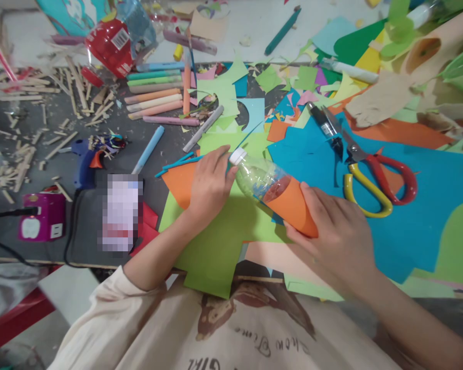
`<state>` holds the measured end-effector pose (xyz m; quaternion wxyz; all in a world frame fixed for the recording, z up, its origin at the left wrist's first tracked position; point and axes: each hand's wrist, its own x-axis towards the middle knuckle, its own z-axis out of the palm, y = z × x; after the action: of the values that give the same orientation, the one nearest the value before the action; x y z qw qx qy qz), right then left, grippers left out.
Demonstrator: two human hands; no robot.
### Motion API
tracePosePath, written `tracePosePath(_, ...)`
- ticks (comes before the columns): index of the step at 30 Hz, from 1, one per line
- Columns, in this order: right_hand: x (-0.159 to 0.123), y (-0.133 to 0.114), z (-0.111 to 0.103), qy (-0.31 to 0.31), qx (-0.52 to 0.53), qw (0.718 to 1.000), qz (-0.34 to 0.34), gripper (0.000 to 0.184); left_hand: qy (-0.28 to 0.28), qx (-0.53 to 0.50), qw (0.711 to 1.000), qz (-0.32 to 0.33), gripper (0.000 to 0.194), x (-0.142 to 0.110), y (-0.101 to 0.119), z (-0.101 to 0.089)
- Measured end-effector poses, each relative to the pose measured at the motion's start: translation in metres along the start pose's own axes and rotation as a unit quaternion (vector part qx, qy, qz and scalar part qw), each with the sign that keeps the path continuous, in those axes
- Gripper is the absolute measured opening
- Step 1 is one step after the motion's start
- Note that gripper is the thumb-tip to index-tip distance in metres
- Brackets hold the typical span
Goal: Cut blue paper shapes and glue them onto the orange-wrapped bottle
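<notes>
A clear plastic bottle [257,172] with a white cap lies tilted over the green paper [216,246]. Orange paper [293,203] is wrapped round its lower part. My right hand [335,231] grips the bottle at this orange base, thumb below and fingers over the top. At the other end, my left hand [210,187] has its fingers and thumb bent about the white cap [238,156], touching that end; the fingertips are partly hidden. Beside my left hand lie an orange paper piece [179,181] and thin blue paper strips [181,163].
Scissors [356,154] with red and yellow handles and a dark marker [326,128] lie on blue paper [404,236]. Several markers [156,97], a blue glue gun [85,164], a phone [120,213], a purple box [42,217] with a cord, wooden sticks [23,164] and paper scraps cover the table.
</notes>
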<state>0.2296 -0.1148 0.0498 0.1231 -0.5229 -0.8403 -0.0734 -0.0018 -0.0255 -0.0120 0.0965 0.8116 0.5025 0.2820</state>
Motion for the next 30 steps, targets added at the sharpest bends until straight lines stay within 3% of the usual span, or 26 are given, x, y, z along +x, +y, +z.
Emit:
tracePosePath(11, 0.0, -0.002, 0.001, 0.006, -0.03, 1.0, 0.004, 0.062, -0.048, 0.087, 0.995, -0.01, 0.037, 0.003, 0.005, -0.01)
tracePosePath(18, 0.001, -0.003, 0.0, 0.008, -0.043, 0.999, -0.007, 0.057, -0.036, 0.074, 0.997, 0.003, 0.037, 0.003, 0.003, -0.008)
tracePosePath(26, 0.001, -0.003, 0.0, 0.01, -0.041, 0.999, -0.005, 0.055, -0.033, -0.004, 0.999, -0.037, 0.035, 0.003, -0.001, -0.007)
tracePosePath(30, 0.0, -0.001, 0.001, 0.0, -0.024, 1.0, 0.005, 0.055, 0.022, -0.202, 0.973, -0.109, 0.039, 0.004, -0.007, -0.003)
